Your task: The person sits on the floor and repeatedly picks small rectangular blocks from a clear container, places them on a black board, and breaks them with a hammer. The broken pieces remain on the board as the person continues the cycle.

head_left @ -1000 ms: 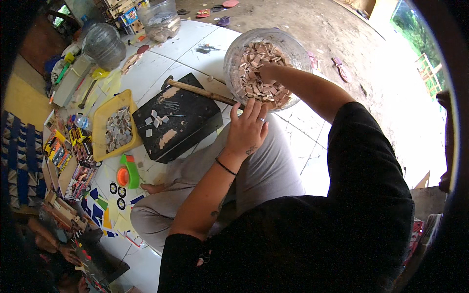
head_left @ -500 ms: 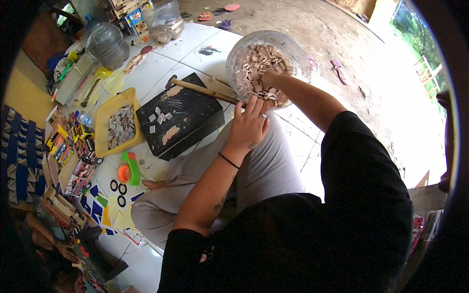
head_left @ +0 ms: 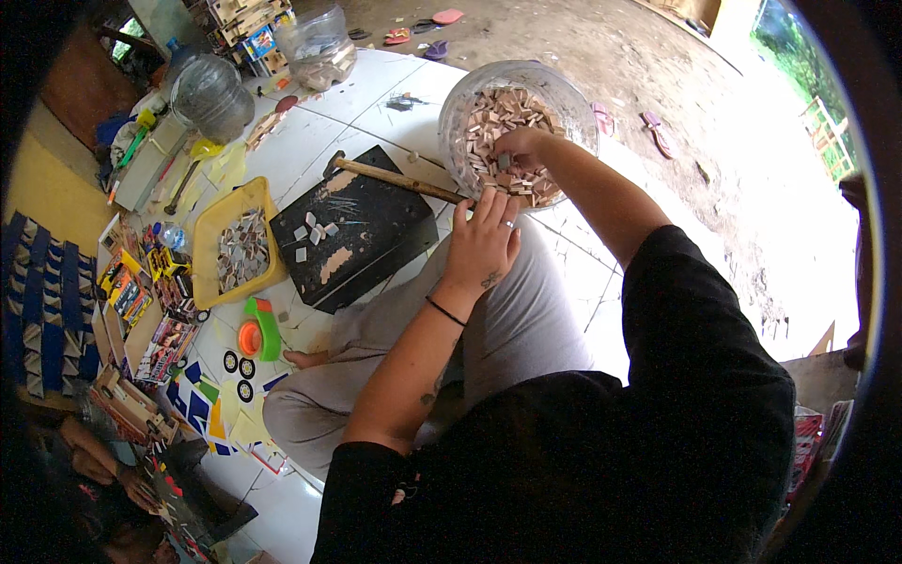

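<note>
Right of the black block (head_left: 390,221), one clear, round plastic tub (head_left: 456,117) is holding a heap of small, flat wooden chips (head_left: 517,111), and the right hand (head_left: 523,148), buried there a second ago, is now showing above them, its fingers narrowed around one grey-faced piece (head_left: 505,162). Also right of the block, the left hand (head_left: 481,242) is still lying with fingers outstretched and slightly parted, near one wooden-handled hammer (head_left: 395,179) resting along the block's far edge. Left of the block, one yellow tray (head_left: 235,200) is holding many grey squares (head_left: 242,249), and three round wheels (head_left: 246,368) are lying nearer the person.
</note>
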`<state>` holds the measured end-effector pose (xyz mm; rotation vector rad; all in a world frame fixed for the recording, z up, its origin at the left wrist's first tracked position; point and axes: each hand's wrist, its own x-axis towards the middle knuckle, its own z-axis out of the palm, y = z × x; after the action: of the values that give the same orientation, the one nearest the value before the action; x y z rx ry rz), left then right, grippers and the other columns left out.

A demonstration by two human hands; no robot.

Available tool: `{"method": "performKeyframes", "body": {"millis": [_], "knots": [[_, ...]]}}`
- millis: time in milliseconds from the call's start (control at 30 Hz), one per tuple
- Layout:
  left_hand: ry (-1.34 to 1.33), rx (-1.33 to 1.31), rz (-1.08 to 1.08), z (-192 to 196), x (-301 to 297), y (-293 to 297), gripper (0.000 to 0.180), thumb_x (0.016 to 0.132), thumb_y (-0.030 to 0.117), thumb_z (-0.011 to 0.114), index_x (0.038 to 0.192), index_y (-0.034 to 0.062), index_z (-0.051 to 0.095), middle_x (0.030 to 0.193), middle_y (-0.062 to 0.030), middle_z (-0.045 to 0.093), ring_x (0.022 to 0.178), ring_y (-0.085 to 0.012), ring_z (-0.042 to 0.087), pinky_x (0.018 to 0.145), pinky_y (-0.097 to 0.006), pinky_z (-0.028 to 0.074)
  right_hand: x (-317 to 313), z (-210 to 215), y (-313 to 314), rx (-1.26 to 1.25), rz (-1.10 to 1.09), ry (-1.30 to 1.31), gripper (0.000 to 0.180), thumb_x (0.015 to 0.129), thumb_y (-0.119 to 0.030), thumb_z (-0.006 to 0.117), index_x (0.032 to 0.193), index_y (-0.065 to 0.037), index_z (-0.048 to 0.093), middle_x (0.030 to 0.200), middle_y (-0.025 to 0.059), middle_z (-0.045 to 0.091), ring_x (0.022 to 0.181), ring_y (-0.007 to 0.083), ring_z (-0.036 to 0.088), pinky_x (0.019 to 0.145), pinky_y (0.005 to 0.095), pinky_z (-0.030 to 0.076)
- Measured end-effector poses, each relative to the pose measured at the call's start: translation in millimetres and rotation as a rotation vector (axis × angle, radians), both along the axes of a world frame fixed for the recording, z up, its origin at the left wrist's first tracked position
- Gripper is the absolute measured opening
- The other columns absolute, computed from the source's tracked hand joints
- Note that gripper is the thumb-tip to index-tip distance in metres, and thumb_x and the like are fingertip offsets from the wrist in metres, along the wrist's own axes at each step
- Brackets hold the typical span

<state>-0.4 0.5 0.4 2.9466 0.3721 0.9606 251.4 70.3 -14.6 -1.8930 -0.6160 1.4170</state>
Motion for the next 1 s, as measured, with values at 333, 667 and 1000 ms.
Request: {"method": "performKeyframes", "body": {"millis": [333, 667, 1000], "knots": [[-0.021, -0.016, -0.003, 1, 1, 0, 0.043, 0.081, 0.025, 0.056, 0.118, 0.0020, 0.051, 0.119, -0.0121, 0.050, 0.122, -0.0259, 0.040, 0.095, -0.043, 0.033, -14, 43, -42, 0.540, -0.341, 0.744, 0.016, 0.093, -0.017, 0.041, 0.093, -0.004, 0.051, 0.085, 0.0128, 0.058, 0.067, 0.0211, 0.054, 0.053, 0.0268, 0.046], [0.002, 0.004, 0.009, 3, 1, 0, 0.042, 0.081, 0.025, 0.055, 0.116, 0.0029, 0.051, 0.116, -0.0104, 0.050, 0.122, -0.0242, 0.039, 0.094, -0.042, 0.034, -14, 56, -42, 0.510, -0.233, 0.347, 0.036, 0.093, -0.035, 0.048, 0.111, -0.006, 0.059, 0.100, 0.0099, 0.062, 0.080, 0.0218, 0.063, 0.059, 0.0281, 0.051], [0.006, -0.018, 0.000, 2, 1, 0, 0.044, 0.080, 0.024, 0.057, 0.118, 0.0036, 0.050, 0.119, -0.0125, 0.049, 0.122, -0.0267, 0.041, 0.095, -0.043, 0.033, 2, 68, -16, -0.214, 0.635, -1.285, 0.031, 0.060, -0.015, 0.073, 0.089, -0.008, 0.072, 0.081, 0.0134, 0.068, 0.075, 0.0298, 0.067, 0.064, 0.0399, 0.053]]}}
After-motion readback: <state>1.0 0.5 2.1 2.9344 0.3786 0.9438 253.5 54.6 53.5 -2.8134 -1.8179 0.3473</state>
